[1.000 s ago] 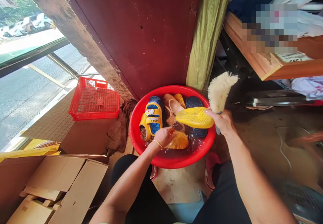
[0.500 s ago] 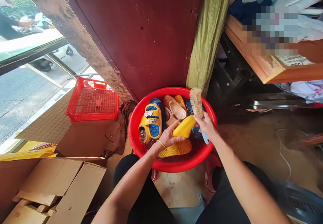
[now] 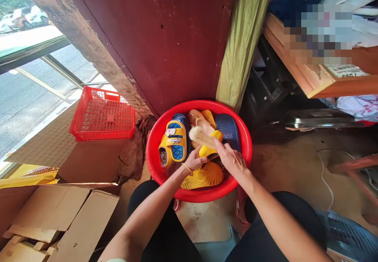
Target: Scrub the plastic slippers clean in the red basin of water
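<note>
My right hand [image 3: 232, 161] grips a white-bristled scrubbing brush [image 3: 201, 137], whose handle is mostly hidden by my fingers. The bristles press on a yellow slipper [image 3: 210, 150] held by my left hand [image 3: 194, 160]. Both hands are over a red plastic basin [image 3: 199, 104] holding murky water. A ridged yellow sole [image 3: 203, 176] lies below my left hand. A yellow-and-blue cartoon slipper [image 3: 174, 146], a navy slipper [image 3: 228, 131] and a tan slipper [image 3: 197, 119] also sit in the basin.
A red plastic crate [image 3: 102, 114] and a brown cloth [image 3: 131, 155] lie left of the basin. Flattened cardboard boxes [image 3: 59, 214] fill the lower left. A dark red wall [image 3: 147, 45] rises behind, with a wooden shelf [image 3: 295, 61] at upper right.
My right hand has moved left with the brush, which has swung from upright beside the rim to lying across the yellow slipper at the basin's middle.
</note>
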Demonstrator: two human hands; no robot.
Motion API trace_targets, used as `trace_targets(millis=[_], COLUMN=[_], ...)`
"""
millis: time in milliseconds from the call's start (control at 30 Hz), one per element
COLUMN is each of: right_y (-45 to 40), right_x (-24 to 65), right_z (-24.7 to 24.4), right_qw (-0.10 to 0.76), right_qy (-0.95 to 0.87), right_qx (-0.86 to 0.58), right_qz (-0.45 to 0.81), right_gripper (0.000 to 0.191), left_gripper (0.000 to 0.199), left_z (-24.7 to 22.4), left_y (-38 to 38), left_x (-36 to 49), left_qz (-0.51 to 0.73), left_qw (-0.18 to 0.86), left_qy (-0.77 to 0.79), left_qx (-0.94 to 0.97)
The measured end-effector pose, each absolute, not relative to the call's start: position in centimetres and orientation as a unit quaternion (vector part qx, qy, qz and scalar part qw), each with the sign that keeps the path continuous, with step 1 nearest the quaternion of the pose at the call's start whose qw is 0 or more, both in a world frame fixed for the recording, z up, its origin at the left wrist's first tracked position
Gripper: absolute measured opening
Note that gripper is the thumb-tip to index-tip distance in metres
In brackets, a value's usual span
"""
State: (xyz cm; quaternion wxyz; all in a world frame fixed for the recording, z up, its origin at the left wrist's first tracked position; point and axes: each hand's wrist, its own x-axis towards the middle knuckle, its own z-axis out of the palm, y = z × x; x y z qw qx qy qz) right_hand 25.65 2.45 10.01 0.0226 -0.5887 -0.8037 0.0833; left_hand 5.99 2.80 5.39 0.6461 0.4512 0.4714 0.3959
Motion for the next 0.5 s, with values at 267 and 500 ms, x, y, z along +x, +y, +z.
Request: trace_targets(millis=[267,500], right_y=[2.3,4.6], right_x=[25.7,27.6], right_z=[9.9,9.2], right_qw=[0.033,0.106], right_qy=[-0.796,-0.728], right_qx=[-0.596,-0.662], right_qz=[0.104,0.140], right_gripper=[0.055,0.054], left_gripper=[0.060,0.047], left_z=[5.7,6.0], left_y=[2.5,1.7], left_x=[6.0,4.6], left_qz=[0.382,0.440], left_qw=[0.645,0.659], left_qy=[0.510,0.509], left_qx=[0.422,0.336])
